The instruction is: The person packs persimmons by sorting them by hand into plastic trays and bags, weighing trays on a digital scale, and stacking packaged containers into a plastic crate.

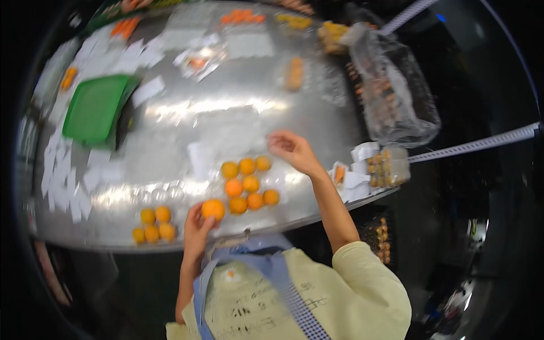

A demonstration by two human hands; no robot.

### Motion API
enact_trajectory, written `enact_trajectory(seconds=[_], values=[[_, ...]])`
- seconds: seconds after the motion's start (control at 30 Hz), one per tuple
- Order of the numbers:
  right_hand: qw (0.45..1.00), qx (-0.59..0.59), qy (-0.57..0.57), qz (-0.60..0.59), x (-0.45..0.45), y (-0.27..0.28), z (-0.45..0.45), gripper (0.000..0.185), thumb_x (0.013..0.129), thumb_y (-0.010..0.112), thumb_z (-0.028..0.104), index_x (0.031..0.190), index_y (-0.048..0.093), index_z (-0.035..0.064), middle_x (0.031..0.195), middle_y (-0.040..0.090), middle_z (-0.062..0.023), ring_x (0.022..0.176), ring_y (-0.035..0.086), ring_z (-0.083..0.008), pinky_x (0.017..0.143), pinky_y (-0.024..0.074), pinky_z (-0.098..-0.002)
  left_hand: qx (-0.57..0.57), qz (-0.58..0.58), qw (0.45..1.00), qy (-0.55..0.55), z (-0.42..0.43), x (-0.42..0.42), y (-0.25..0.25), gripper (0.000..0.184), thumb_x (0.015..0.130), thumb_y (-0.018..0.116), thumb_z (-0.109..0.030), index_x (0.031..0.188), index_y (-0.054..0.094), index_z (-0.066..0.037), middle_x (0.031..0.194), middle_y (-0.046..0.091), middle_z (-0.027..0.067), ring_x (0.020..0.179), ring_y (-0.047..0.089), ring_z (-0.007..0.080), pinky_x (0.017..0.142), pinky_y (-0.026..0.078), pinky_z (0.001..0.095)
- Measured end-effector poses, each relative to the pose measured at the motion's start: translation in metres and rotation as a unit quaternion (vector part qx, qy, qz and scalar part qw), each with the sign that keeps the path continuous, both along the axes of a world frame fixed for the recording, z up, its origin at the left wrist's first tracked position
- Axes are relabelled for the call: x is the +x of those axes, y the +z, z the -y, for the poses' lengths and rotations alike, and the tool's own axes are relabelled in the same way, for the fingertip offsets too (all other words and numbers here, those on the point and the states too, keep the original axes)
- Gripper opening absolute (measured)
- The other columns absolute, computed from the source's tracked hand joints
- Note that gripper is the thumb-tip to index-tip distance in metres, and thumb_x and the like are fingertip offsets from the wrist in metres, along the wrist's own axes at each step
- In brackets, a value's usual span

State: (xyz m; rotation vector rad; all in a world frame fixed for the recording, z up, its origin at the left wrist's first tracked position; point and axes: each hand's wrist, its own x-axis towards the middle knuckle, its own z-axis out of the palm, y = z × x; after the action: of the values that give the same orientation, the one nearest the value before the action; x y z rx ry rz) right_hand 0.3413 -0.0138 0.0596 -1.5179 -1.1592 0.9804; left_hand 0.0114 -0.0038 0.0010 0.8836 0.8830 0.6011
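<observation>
ok so nearest the edge of the metal table (317, 116), L hand (198, 224) has its fingers round 1 orange fruit (213, 209), held just beside the 8-pc group (250, 183). That group's in rows of 3, 2 & 3, pretty much btwn the hands, so it's what sits in the way. Off to the left there's a 5-pc group (151, 233), 2 over 3, w/ clear plastic cups (161, 194) right behind it (blurry, can't count em).

R hand (289, 148) is a bit farther out, half open w/ fingers curled, nothing visible in it. Out right: 1 clear pack (388, 168) of fruit next to some white slips (356, 182).

Farther up: 1 green tray (95, 109) on the left w/ loads of paper slips (59, 170) around, & 1 big plastic bag (391, 93) on the right. Past those, 1 orange pack (294, 73), then at the far side 2 orange clusters (242, 17) & 2 yellow clusters (293, 21), approx, too blurry for a pc count.
</observation>
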Motion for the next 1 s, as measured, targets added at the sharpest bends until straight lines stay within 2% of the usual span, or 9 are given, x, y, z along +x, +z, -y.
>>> enact_trajectory(seconds=[0.13, 0.3, 0.43, 0.47, 0.57, 0.6, 0.7, 0.9, 1.0], values=[[0.984, -0.036, 0.174, 0.023, -0.085, -0.006, 0.007, 0.045, 0.074, 0.074, 0.011, 0.116, 0.057, 0.0036, 0.102, 0.058, -0.0028, 0.083, 0.056, -0.0099, 0.074, 0.0459, -0.0235, -0.002, 0.017, 1.000, 0.001, -0.002, -0.001, 0.012, 0.047, 0.087, 0.061, -0.008, 0.128, 0.040, 0.002, 0.118, 0.054, 0.0122, 0.095, 0.058, 0.0166, 0.078, 0.050, 0.0284], [0.977, -0.045, 0.203, 0.057, -0.126, -0.005, 0.015, 0.054, 0.070, 0.077, 0.012, 0.118, 0.055, 0.0071, 0.103, 0.054, -0.0041, 0.087, 0.054, -0.0118, 0.075, 0.0451, -0.0242, -0.058, 0.050, 0.997, 0.025, -0.001, -0.003, 0.020, 0.039, 0.090, 0.056, -0.010, 0.125, 0.044, 0.000, 0.117, 0.054, 0.0111, 0.103, 0.055, 0.0170, 0.082, 0.050, 0.0298], [0.974, -0.037, 0.205, 0.085, -0.141, -0.005, 0.017, 0.055, 0.071, 0.077, 0.013, 0.120, 0.053, 0.0064, 0.103, 0.054, -0.0056, 0.087, 0.055, -0.0148, 0.073, 0.0482, -0.0268, -0.031, 0.037, 0.999, 0.013, -0.001, -0.002, 0.015, 0.043, 0.087, 0.061, -0.010, 0.124, 0.043, 0.002, 0.115, 0.053, 0.0124, 0.096, 0.058, 0.0167, 0.076, 0.052, 0.0273], [0.974, -0.035, 0.207, 0.086, -0.143, -0.007, 0.018, 0.055, 0.072, 0.076, 0.013, 0.121, 0.052, 0.0060, 0.102, 0.054, -0.0061, 0.087, 0.055, -0.0156, 0.072, 0.0494, -0.0277, 0.005, 0.018, 1.000, -0.005, 0.000, -0.002, 0.014, 0.039, 0.092, 0.055, -0.018, 0.124, 0.045, 0.002, 0.112, 0.054, 0.0116, 0.090, 0.060, 0.0160, 0.075, 0.051, 0.0278], [0.981, -0.086, 0.165, -0.048, -0.145, -0.022, 0.024, 0.052, 0.074, 0.075, 0.013, 0.120, 0.052, 0.0028, 0.107, 0.056, -0.0067, 0.092, 0.057, -0.0157, 0.079, 0.0505, -0.0289, -0.089, 0.089, 0.992, 0.011, 0.000, -0.004, 0.014, 0.043, 0.098, 0.042, -0.031, 0.126, 0.044, 0.002, 0.114, 0.053, 0.0118, 0.091, 0.058, 0.0162, 0.078, 0.049, 0.0289], [0.975, -0.114, 0.162, -0.102, -0.140, -0.031, 0.028, 0.053, 0.076, 0.074, 0.012, 0.122, 0.049, 0.0007, 0.111, 0.057, -0.0093, 0.099, 0.059, -0.0171, 0.084, 0.0502, -0.0299, -0.092, 0.092, 0.991, 0.018, 0.000, -0.003, 0.016, 0.050, 0.099, 0.033, -0.038, 0.128, 0.043, 0.003, 0.109, 0.053, 0.0103, 0.085, 0.059, 0.0164, 0.078, 0.048, 0.0297], [0.958, -0.140, 0.144, -0.204, -0.138, -0.039, 0.032, 0.057, 0.077, 0.073, 0.011, 0.126, 0.046, 0.0014, 0.113, 0.056, -0.0119, 0.102, 0.059, -0.0200, 0.084, 0.0503, -0.0309, -0.101, 0.122, 0.987, 0.023, -0.001, -0.005, 0.015, 0.047, 0.099, 0.036, -0.035, 0.128, 0.043, 0.002, 0.105, 0.053, 0.0086, 0.083, 0.059, 0.0162, 0.078, 0.048, 0.0300], [0.967, -0.128, 0.114, -0.187, -0.141, -0.041, 0.036, 0.057, 0.079, 0.071, 0.011, 0.128, 0.044, 0.0004, 0.114, 0.055, -0.0132, 0.102, 0.059, -0.0223, 0.085, 0.0499, -0.0319, -0.035, 0.048, 0.998, -0.018, 0.000, 0.000, 0.012, 0.038, 0.095, 0.050, -0.021, 0.129, 0.046, -0.004, 0.102, 0.052, 0.0063, 0.082, 0.058, 0.0138, 0.074, 0.048, 0.0269], [0.962, -0.101, 0.137, -0.215, -0.145, -0.042, 0.034, 0.054, 0.079, 0.070, 0.010, 0.127, 0.046, 0.0001, 0.112, 0.056, -0.0126, 0.099, 0.060, -0.0216, 0.083, 0.0509, -0.0315, -0.033, 0.039, 0.999, -0.013, 0.001, 0.000, 0.012, 0.037, 0.093, 0.053, -0.016, 0.128, 0.048, -0.005, 0.103, 0.052, 0.0062, 0.081, 0.058, 0.0128, 0.073, 0.048, 0.0252]])
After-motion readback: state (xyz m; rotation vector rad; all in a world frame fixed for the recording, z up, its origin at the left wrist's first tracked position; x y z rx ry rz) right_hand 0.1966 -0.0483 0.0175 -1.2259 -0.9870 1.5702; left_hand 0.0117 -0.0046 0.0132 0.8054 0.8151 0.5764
